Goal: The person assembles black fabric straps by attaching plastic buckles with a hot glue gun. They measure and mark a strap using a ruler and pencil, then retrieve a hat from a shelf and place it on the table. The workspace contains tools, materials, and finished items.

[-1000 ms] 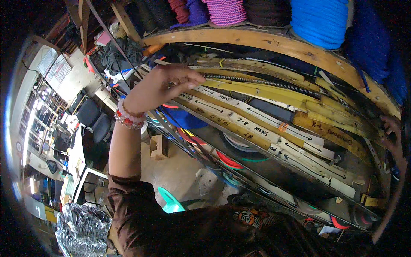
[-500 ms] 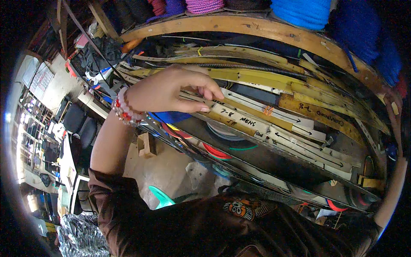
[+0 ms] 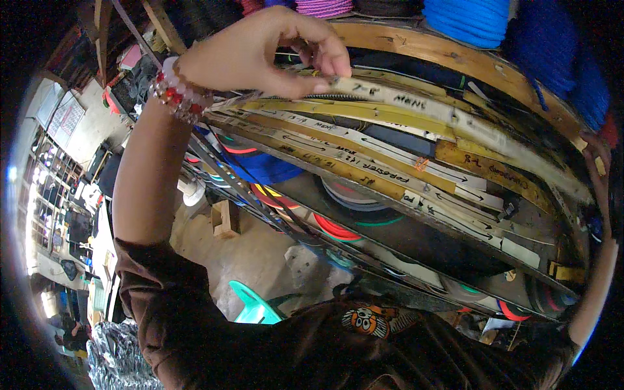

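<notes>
Held: though its right half is blurred, a long, flat cream strip [image 3: 396,96] with black handwriting is seen above flat yellow-and-white strips [image 3: 390,148].
Left hand [image 3: 260,55]: strip's left end pinched by fingertips.
Right hand [image 3: 597,159]: grip can't be told.

The left hand [image 3: 253,52] pinches a pale strip [image 3: 422,105] above other strips [image 3: 367,159].

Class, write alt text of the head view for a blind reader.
A person's left hand pinches one end of a long pale lettered strip above similar strips; the right hand is near the picture's right edge.
</notes>
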The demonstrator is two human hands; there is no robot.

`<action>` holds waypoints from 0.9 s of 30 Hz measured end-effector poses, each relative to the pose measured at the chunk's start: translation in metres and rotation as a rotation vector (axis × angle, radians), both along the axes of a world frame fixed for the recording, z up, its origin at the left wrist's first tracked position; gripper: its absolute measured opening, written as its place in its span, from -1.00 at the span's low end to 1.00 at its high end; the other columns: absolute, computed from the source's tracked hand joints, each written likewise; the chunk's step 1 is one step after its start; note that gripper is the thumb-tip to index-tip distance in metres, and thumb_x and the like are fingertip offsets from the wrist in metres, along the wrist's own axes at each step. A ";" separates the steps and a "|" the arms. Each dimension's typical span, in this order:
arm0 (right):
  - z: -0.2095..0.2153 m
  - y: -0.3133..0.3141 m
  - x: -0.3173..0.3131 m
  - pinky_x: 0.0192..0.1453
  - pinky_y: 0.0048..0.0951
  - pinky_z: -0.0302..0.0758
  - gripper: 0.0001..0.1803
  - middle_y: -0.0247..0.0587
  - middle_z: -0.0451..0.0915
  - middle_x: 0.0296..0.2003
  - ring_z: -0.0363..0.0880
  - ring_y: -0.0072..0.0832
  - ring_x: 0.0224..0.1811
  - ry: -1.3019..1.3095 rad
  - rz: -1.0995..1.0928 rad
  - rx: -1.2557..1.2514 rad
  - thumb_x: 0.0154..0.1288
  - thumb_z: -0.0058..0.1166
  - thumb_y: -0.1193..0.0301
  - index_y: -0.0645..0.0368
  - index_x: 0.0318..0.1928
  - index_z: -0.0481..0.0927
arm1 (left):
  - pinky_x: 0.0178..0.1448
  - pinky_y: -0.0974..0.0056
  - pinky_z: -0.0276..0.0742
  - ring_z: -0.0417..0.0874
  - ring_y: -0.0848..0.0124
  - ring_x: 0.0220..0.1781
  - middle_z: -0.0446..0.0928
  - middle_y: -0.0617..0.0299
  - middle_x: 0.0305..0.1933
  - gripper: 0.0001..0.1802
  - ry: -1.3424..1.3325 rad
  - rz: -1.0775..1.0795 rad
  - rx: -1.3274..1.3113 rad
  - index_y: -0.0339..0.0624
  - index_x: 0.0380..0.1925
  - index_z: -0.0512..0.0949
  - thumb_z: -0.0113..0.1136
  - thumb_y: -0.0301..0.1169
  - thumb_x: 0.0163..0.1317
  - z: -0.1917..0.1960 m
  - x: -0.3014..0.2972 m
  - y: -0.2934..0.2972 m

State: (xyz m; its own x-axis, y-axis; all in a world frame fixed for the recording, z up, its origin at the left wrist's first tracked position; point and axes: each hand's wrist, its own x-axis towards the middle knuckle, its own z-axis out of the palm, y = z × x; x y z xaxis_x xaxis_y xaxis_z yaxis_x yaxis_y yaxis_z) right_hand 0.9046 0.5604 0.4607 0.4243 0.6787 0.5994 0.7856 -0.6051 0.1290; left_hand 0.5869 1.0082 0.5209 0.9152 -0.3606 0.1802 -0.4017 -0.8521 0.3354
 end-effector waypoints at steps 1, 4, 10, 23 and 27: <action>-0.001 -0.001 0.001 0.09 -0.40 0.41 -0.74 -0.22 0.57 -0.11 0.53 -0.42 -0.09 -0.004 0.006 0.000 0.30 0.01 0.39 0.15 -0.03 0.54 | -0.04 0.41 0.41 0.48 0.55 -0.22 0.53 0.30 -0.29 -0.79 0.002 0.029 -0.001 -0.28 -0.26 0.55 0.22 -0.50 0.06 0.002 0.001 0.001; -0.002 -0.003 0.002 0.11 -0.39 0.40 -0.74 -0.22 0.57 -0.08 0.52 -0.43 -0.03 0.083 0.013 0.033 0.30 0.01 0.40 0.14 -0.01 0.53 | -0.03 0.40 0.40 0.47 0.50 -0.20 0.49 0.27 -0.26 -0.78 -0.019 0.059 0.062 -0.30 -0.26 0.52 0.21 -0.53 0.04 0.005 0.004 0.004; -0.004 -0.005 0.004 0.15 -0.39 0.37 -0.73 -0.21 0.55 -0.03 0.48 -0.40 0.05 -0.049 0.006 0.007 0.29 0.02 0.42 0.17 -0.01 0.53 | -0.05 0.38 0.41 0.48 0.47 -0.22 0.49 0.24 -0.30 -0.83 -0.016 0.038 0.091 -0.29 -0.30 0.54 0.19 -0.49 0.08 -0.005 0.012 0.014; -0.003 -0.008 0.002 0.15 -0.36 0.38 -0.75 -0.14 0.57 -0.07 0.51 -0.35 0.01 0.124 -0.005 0.061 0.30 0.00 0.44 0.19 -0.04 0.54 | -0.11 0.28 0.47 0.56 0.38 -0.20 0.54 0.19 -0.28 -0.81 0.245 0.148 0.097 -0.21 -0.27 0.57 0.19 -0.35 0.17 -0.023 -0.015 -0.006; -0.002 -0.003 0.000 0.11 -0.37 0.41 -0.75 -0.15 0.57 -0.07 0.52 -0.35 -0.01 -0.002 0.074 -0.037 0.28 0.02 0.44 0.18 -0.03 0.54 | -0.08 0.21 0.48 0.55 0.20 -0.15 0.51 0.12 -0.25 -0.80 0.118 -0.014 0.201 -0.20 -0.24 0.54 0.16 -0.36 0.17 -0.054 -0.017 -0.016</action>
State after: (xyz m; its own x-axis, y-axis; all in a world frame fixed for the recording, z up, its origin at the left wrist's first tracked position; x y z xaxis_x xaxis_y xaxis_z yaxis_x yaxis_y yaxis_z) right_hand 0.9042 0.5571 0.4588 0.3711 0.7298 0.5741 0.8278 -0.5402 0.1516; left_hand 0.5698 0.9919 0.4672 0.9205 -0.3908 -0.0043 -0.3817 -0.9012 0.2051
